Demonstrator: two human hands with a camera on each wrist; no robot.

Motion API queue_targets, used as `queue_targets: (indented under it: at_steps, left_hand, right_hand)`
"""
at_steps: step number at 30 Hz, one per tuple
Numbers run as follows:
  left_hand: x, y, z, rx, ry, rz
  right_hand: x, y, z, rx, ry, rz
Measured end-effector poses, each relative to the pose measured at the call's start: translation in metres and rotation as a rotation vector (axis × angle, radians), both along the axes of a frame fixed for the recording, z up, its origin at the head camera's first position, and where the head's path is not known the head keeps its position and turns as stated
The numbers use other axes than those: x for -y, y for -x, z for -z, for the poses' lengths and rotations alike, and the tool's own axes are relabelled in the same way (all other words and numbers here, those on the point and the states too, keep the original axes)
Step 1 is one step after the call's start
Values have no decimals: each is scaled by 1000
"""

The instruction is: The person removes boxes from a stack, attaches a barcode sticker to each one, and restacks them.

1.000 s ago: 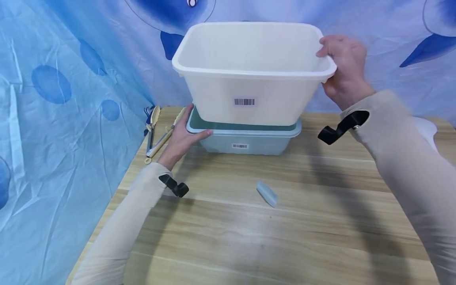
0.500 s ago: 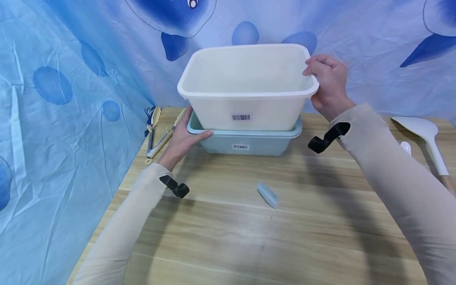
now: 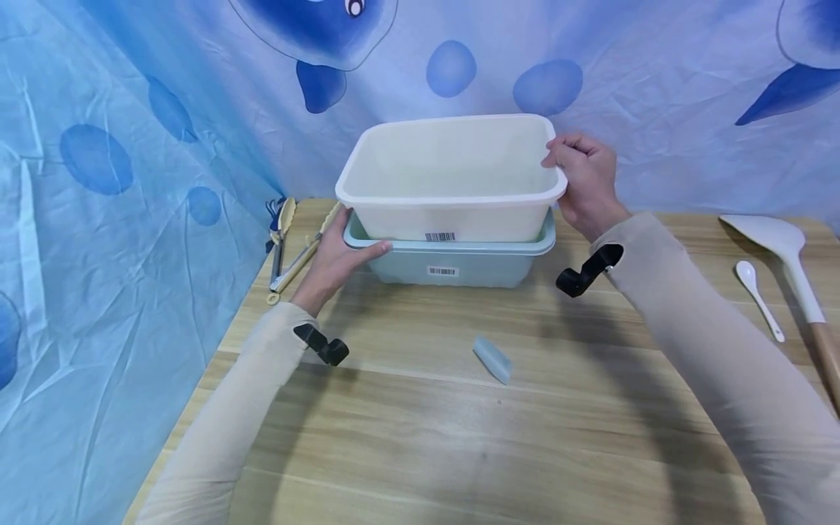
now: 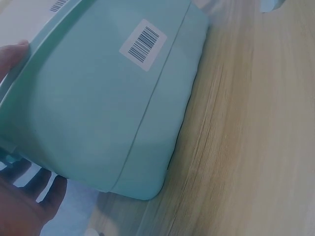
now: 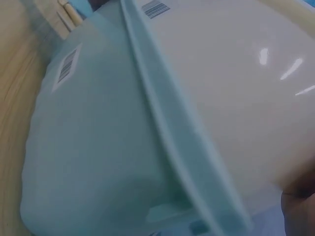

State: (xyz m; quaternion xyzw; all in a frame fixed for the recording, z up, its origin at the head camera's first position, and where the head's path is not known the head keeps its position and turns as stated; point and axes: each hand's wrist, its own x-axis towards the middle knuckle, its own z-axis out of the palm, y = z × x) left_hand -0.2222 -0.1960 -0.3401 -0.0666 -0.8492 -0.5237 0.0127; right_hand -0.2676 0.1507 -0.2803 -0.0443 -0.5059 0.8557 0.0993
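A white plastic storage bin point(image 3: 459, 164) sits partway down inside a pale teal storage bin point(image 3: 453, 264), its rim still well above the teal one's. My right hand point(image 3: 586, 175) grips the white bin's right rim, thumb on the inside and fingers around the outside. My left hand point(image 3: 333, 255) holds the left end of the teal bin, with the thumb lying along the front rim. In the left wrist view, the fingers point(image 4: 51, 194) of that hand spread below the rim at the bin's end. Both bins carry barcode labels, the white one's point(image 3: 440, 237) partly covered by the teal rim.
Tongs point(image 3: 298, 259) and other utensils lie left of the bins. A pale blue strip point(image 3: 492, 359) is in front on the wooden table point(image 3: 394, 437). To the right are a small white spoon point(image 3: 757, 299) and a large white spatula point(image 3: 790, 255). A patterned blue curtain point(image 3: 420, 58) hangs behind.
My right hand has lowered the white bin, and moved slightly left with it, down into the teal bin. The left hand and the teal bin have stayed in place.
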Motion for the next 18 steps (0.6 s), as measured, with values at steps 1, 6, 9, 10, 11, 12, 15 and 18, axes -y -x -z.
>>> queue_targets:
  at_steps: [1,6,9,10,11,12,15,18]
  left_hand:
    - [0,0,0,-4,-2,0]
    - [-1,0,1,-20,-40,13]
    - [-1,0,1,-15,-57,12]
    - [-1,-1,1,-13,-60,10]
    - [-1,-1,1,-13,-61,9]
    - [-3,-4,-2,-6,-61,9]
    - [-3,-4,-3,2,-57,5]
    - [-2,-4,-5,10,-50,2]
  right_hand:
    - [0,0,2,8,-8,-6]
    - [0,2,9,43,-68,-12]
    - [0,2,12,59,-115,-15]
    - [0,2,13,61,-134,-19]
    - [-1,1,14,63,-158,-24]
    - [-1,1,14,69,-178,-30]
    - [-4,0,13,84,-261,-52]
    - [-8,-2,8,109,-341,-88]
